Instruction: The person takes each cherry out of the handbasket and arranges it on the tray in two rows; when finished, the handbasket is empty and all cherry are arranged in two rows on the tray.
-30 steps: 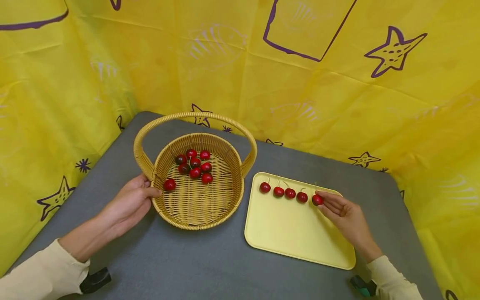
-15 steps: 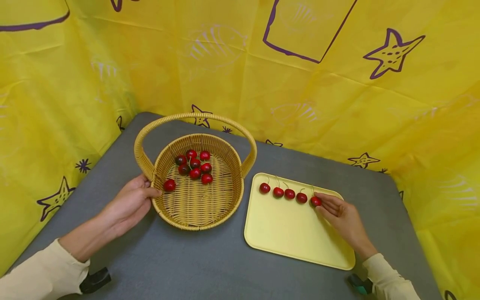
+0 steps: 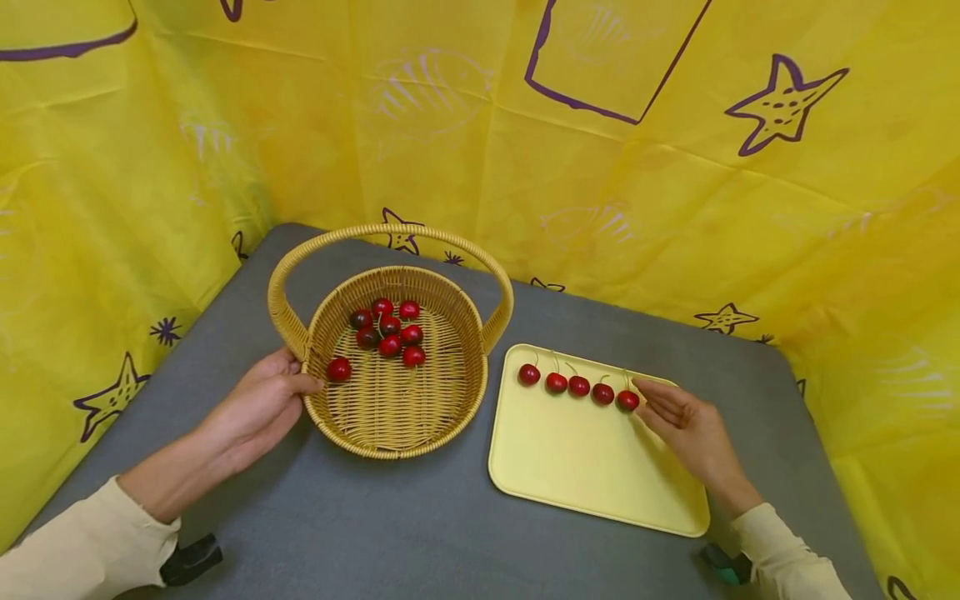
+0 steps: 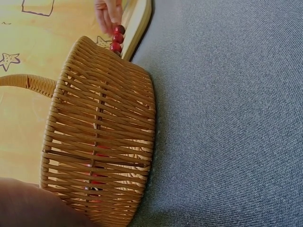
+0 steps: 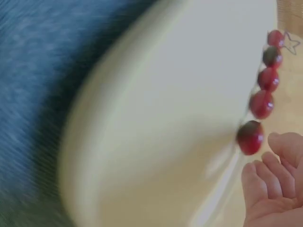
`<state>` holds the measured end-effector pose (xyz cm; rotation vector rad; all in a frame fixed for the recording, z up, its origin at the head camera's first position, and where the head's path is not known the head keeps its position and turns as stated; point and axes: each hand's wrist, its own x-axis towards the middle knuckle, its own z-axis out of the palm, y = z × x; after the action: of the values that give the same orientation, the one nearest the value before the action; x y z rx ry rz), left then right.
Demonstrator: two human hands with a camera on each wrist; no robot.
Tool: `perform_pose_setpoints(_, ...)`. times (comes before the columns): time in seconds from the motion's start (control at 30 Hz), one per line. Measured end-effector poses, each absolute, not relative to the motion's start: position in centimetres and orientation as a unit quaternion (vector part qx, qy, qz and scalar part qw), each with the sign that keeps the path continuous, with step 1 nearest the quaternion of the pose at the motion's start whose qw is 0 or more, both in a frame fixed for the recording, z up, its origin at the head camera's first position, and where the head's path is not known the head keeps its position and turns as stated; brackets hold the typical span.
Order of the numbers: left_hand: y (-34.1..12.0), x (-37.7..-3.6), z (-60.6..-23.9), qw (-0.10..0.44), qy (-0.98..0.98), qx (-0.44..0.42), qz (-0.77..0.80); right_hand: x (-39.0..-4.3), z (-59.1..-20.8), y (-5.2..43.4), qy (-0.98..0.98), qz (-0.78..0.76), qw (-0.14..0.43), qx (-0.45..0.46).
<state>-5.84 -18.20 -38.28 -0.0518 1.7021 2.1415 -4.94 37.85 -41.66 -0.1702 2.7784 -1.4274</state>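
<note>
Cherries: five sit in a row along the far edge of your pale yellow tray (image 3: 585, 467), the end cherry (image 3: 627, 400) just beside your right hand (image 3: 686, 421), whose fingers are relaxed, loosely spread and hold nothing. Your left hand (image 3: 258, 404) grips the near rim of the wicker basket (image 3: 397, 433), thumb over the edge, with more cherries (image 3: 386, 329) clustered inside it.

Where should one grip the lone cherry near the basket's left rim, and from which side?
Pinch the lone cherry round its body, coming straight down from above. The basket wall and the left hand on the rim close off the sides, and no stem shows clearly to hold.
</note>
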Motion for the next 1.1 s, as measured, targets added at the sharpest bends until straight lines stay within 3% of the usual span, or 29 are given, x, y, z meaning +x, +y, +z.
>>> perform_pose_setpoints(0.37, -18.2, -5.8, -38.2, 0.206, 0.606, -0.024, 0.768, -4.7, -36.4, 33.2, 0.844, -0.518, -0.013, -0.138)
perform_pose_setpoints(0.77, -18.1, -5.7, -38.1, 0.194, 0.61, -0.023, 0.768, -5.3, -34.2, 21.0, 0.75, -0.597, 0.051, -0.28)
perform_pose_setpoints(1.1, -18.1, -5.7, -38.0, 0.199, 0.61, -0.025, 0.767, -7.5, -34.7, 11.9, 0.743, -0.57, 0.121, -0.329)
